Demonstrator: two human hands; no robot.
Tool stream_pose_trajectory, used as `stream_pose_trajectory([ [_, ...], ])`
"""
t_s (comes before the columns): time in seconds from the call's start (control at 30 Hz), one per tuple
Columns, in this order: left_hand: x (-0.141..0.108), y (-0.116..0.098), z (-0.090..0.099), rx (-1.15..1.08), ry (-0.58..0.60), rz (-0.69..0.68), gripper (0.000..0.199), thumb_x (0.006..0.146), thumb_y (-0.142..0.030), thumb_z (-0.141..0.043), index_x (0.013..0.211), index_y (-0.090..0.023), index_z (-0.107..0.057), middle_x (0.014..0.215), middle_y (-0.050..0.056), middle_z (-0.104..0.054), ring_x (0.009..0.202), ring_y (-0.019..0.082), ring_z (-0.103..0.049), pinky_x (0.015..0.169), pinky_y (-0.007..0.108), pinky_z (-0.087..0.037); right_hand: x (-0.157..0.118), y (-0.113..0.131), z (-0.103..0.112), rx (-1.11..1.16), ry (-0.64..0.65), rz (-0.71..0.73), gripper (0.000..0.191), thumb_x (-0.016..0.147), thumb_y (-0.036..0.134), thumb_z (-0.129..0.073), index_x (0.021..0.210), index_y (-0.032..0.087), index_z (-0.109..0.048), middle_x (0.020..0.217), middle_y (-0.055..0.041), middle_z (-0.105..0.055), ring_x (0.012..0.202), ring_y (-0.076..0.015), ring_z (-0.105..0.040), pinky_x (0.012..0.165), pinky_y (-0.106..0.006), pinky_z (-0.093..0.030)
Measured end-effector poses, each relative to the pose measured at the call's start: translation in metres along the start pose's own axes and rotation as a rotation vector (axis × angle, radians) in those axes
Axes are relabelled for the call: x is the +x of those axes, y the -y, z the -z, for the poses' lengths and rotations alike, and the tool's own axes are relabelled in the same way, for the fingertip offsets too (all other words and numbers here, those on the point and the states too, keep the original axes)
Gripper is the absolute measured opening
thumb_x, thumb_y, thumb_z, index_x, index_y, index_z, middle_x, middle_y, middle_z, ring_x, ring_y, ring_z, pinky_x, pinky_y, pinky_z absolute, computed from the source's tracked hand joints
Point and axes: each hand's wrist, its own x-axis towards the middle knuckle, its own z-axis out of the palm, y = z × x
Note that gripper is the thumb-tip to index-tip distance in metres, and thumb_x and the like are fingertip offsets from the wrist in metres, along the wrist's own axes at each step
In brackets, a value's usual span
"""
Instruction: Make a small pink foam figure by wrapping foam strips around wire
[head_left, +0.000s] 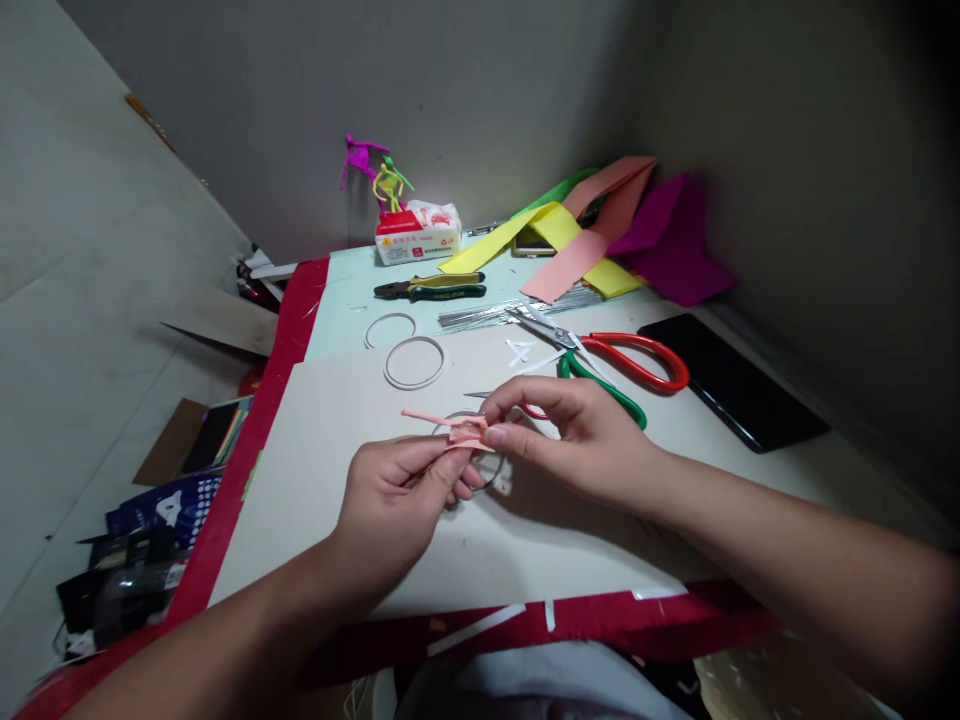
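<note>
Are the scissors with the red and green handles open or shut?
The scissors look open: their red handle and green handle are spread apart.

Left hand [397,510] and right hand [577,440] pinching pink paper strip [469,432], thin wire ring [491,475] behind, red-and-green scissors [637,362] nearby

Nothing here reads cleanly from my end. The tissue pack [418,233] at top centre carries a red band with white characters and a small car picture, all too small for me to read. The pliers' green handle [448,292] shows pale lettering, also unreadable. The blue packet [161,510] at lower left shows no legible words.
</note>
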Motion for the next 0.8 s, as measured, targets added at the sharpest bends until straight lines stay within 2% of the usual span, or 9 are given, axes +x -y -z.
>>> stream_pose_trajectory([
  [0.07, 0.002, 0.0, 0.002, -0.06, 0.057, 0.046, 0.023, 0.086, -0.022, -0.06, 0.067, -0.016, -0.072, 0.062, 0.002, -0.068, 0.057, 0.011, -0.06, 0.058, 0.022, -0.05, 0.0, -0.001, 0.0, -0.013, 0.001, 0.007, 0.003, 0.084, 0.018, -0.064, 0.083, 0.017, -0.067, 0.079, -0.0005, -0.071, 0.075, -0.0132, -0.063, 0.071, -0.025, -0.048],
  [0.13, 0.006, 0.002, 0.005, -0.167, 0.174, 0.101, 0.024, 0.087, -0.024, -0.06, 0.068, -0.015, -0.072, 0.062, 0.003, -0.069, 0.056, 0.011, -0.061, 0.056, 0.021, -0.048, 0.0, -0.002, 0.0, -0.038, -0.01, 0.012, 0.004, 0.084, 0.017, -0.063, 0.083, 0.017, -0.066, 0.078, -0.0003, -0.07, 0.074, -0.0131, -0.063, 0.071, -0.025, -0.048],
  [0.2, 0.01, 0.004, 0.007, -0.301, 0.287, 0.149, 0.023, 0.088, -0.028, -0.06, 0.075, -0.014, -0.074, 0.067, 0.004, -0.071, 0.059, 0.012, -0.063, 0.054, 0.02, -0.046, 0.0, -0.003, 0.0, -0.054, -0.026, 0.005, 0.004, 0.084, 0.016, -0.062, 0.083, 0.017, -0.066, 0.078, 0.0001, -0.07, 0.074, -0.0129, -0.063, 0.07, -0.024, -0.047],
  [0.27, 0.012, 0.006, 0.007, -0.41, 0.34, 0.199, 0.021, 0.089, -0.03, -0.061, 0.083, -0.014, -0.074, 0.071, 0.006, -0.072, 0.063, 0.013, -0.066, 0.056, 0.02, -0.047, 0.0, -0.004, 0.0, -0.059, -0.039, -0.009, 0.004, 0.084, 0.017, -0.062, 0.083, 0.017, -0.066, 0.077, 0.0006, -0.069, 0.073, -0.0125, -0.062, 0.068, -0.024, -0.047],
  [0.43, 0.012, 0.008, 0.005, -0.459, 0.331, 0.265, 0.021, 0.089, -0.03, -0.061, 0.085, -0.013, -0.073, 0.072, 0.005, -0.072, 0.063, 0.012, -0.067, 0.059, 0.021, -0.049, 0.001, -0.002, 0.0, -0.068, -0.055, -0.041, 0.004, 0.083, 0.017, -0.062, 0.082, 0.017, -0.065, 0.076, 0.0008, -0.068, 0.071, -0.0121, -0.061, 0.065, -0.023, -0.045],
  [0.67, 0.008, 0.006, 0.007, -0.37, 0.252, 0.185, 0.02, 0.089, -0.026, -0.06, 0.078, -0.013, -0.07, 0.065, 0.002, -0.069, 0.058, 0.011, -0.063, 0.057, 0.021, -0.049, 0.001, -0.004, -0.003, 0.015, -0.03, -0.008, 0.016, 0.091, 0.023, -0.054, 0.081, 0.016, -0.064, 0.076, 0.0002, -0.066, 0.074, -0.0116, -0.06, 0.068, -0.023, -0.045],
  [0.8, 0.006, 0.006, 0.008, -0.339, 0.227, 0.146, 0.02, 0.089, -0.024, -0.059, 0.077, -0.013, -0.07, 0.063, 0.002, -0.068, 0.054, 0.009, -0.061, 0.052, 0.018, -0.048, 0.002, -0.003, 0.003, 0.012, -0.097, 0.007, 0.016, 0.092, 0.026, -0.054, 0.088, 0.016, -0.067, 0.081, -0.002, -0.068, 0.076, -0.0137, -0.063, 0.07, -0.026, -0.048],
])
